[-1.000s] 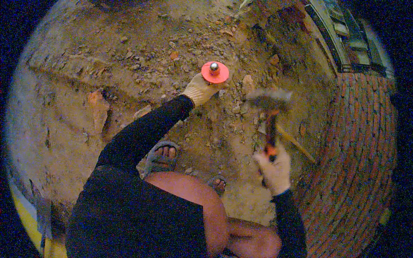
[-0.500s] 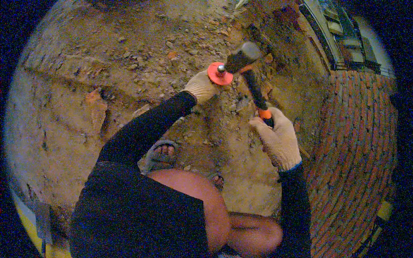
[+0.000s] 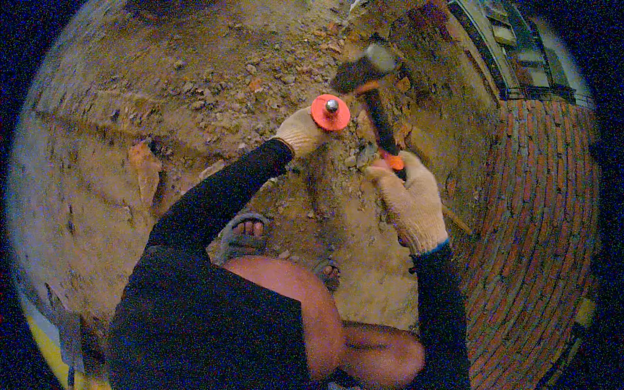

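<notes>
Gloved in cream knit, my left hand [image 3: 302, 130] is closed round a chisel [image 3: 331, 106] with a round orange-red hand guard; its metal striking end points up toward me. The guard hides most of my fingers and the chisel's lower part. My right hand [image 3: 411, 195], in a matching glove, grips the black and orange handle of a hammer [image 3: 380, 123]. The hammer's dark, heavy head [image 3: 365, 68] hangs up and to the right of the chisel's end, apart from it. Below both tools lies rough, broken earth [image 3: 286, 71].
Loose stones and rubble [image 3: 214, 97] are strewn over the dirt beyond my hands. A reddish broken lump [image 3: 144, 170] sticks up at the left. A brick surface [image 3: 526, 227] runs along the right side. My sandalled feet [image 3: 246, 233] stand close below.
The hammer head has lifted off the chisel's end, away and slightly up in the picture. My right hand has shifted a little left and up; my left hand has barely moved.
</notes>
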### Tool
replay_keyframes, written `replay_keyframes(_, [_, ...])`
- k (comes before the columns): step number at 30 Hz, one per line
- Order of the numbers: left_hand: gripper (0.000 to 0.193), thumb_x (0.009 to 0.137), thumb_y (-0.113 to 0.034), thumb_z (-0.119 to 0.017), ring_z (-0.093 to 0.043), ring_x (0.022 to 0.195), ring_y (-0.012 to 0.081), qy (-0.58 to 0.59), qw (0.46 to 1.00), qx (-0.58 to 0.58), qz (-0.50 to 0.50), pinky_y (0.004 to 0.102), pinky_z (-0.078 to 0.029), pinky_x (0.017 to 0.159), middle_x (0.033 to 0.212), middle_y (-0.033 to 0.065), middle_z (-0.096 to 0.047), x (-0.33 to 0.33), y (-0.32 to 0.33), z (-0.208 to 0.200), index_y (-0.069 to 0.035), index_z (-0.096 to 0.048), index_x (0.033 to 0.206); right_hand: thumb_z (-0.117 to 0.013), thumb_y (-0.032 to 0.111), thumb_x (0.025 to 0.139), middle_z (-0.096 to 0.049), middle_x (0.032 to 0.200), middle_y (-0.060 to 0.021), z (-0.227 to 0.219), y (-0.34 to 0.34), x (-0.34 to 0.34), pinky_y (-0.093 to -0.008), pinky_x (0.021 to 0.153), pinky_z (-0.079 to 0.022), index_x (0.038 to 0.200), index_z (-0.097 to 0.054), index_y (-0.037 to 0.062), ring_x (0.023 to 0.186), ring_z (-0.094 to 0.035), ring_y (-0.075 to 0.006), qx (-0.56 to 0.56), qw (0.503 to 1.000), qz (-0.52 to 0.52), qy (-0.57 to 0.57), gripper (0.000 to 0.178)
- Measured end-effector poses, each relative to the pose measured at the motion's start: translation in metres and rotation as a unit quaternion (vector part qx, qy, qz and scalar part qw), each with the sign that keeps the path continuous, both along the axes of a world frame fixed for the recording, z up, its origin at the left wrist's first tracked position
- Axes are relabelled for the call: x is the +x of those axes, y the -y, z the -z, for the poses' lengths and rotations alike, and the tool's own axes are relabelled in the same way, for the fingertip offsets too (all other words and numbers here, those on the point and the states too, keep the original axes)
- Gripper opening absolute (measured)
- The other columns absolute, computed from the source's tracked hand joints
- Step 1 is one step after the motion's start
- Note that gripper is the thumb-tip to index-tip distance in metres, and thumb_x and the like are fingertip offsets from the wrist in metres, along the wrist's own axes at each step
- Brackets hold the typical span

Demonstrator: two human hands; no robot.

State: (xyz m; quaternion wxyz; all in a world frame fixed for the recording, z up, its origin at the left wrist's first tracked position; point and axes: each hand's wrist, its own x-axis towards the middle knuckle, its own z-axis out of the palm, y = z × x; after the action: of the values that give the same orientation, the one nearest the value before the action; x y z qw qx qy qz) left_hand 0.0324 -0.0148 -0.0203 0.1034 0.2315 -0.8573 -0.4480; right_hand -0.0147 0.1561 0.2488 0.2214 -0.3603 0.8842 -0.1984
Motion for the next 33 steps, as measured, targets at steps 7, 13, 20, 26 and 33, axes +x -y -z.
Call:
replay_keyframes(7, [0.043,0.097,-0.039,-0.064,-0.065,0.119,0.0316,-0.055,0.997,0.046,-0.020,0.0398,-0.051,0.102,0.127,0.0127,-0.070,0.004,0.001,0.001,-0.013,-0.066,0.130,-0.079,0.028,0.089,-0.070,0.084,-0.0122,-0.009,0.007,-0.005,-0.0361,0.073,-0.053,0.098,-0.065,0.0043,0.078,-0.069,-0.0234,-0.098,0.993,-0.048,-0.038,0.029])
replay_keyframes(13, [0.040,0.098,-0.038,-0.061,-0.066,0.115,0.0312,-0.061,0.995,0.070,-0.026,0.0398,-0.051,0.101,0.124,0.0110,-0.071,0.000,-0.002,-0.002,-0.013,-0.067,0.128,-0.076,0.031,0.090,-0.072,0.088,-0.0152,0.008,-0.001,-0.007,-0.0382,0.080,-0.053,0.101,-0.068,0.0020,0.086,-0.071,-0.0281,0.072,0.996,-0.007,0.045,0.032])
replay_keyframes(20, [0.040,0.099,-0.034,-0.059,-0.065,0.117,0.0310,-0.036,0.999,-0.028,-0.007,0.0394,-0.050,0.103,0.127,0.0108,-0.070,0.001,0.001,0.018,-0.014,-0.062,0.134,-0.078,0.031,0.090,-0.072,0.084,-0.0092,-0.021,-0.011,-0.001,-0.0349,0.071,-0.052,0.099,-0.067,0.0034,0.074,-0.066,-0.0206,-0.193,0.980,-0.029,0.034,0.031])
replay_keyframes(26, [0.042,0.098,-0.044,-0.056,-0.067,0.104,0.0409,-0.125,0.990,0.026,-0.058,0.0473,-0.055,0.087,0.112,0.0177,-0.073,-0.011,-0.007,0.016,-0.014,-0.065,0.126,-0.076,0.033,0.091,-0.073,0.088,-0.0133,0.017,-0.017,-0.017,-0.0387,0.076,-0.053,0.101,-0.069,0.0018,0.084,-0.071,-0.0280,0.041,0.998,-0.018,0.046,0.034])
replay_keyframes(33, [0.042,0.100,-0.034,-0.058,-0.066,0.115,0.0326,0.003,1.000,0.011,-0.008,0.0417,-0.052,0.098,0.126,0.0127,-0.070,0.002,0.000,0.003,-0.014,-0.060,0.137,-0.077,0.028,0.091,-0.072,0.085,-0.0102,-0.022,-0.014,-0.010,-0.0320,0.074,-0.051,0.100,-0.068,0.0030,0.079,-0.066,-0.0158,-0.093,0.994,0.013,0.048,0.028])
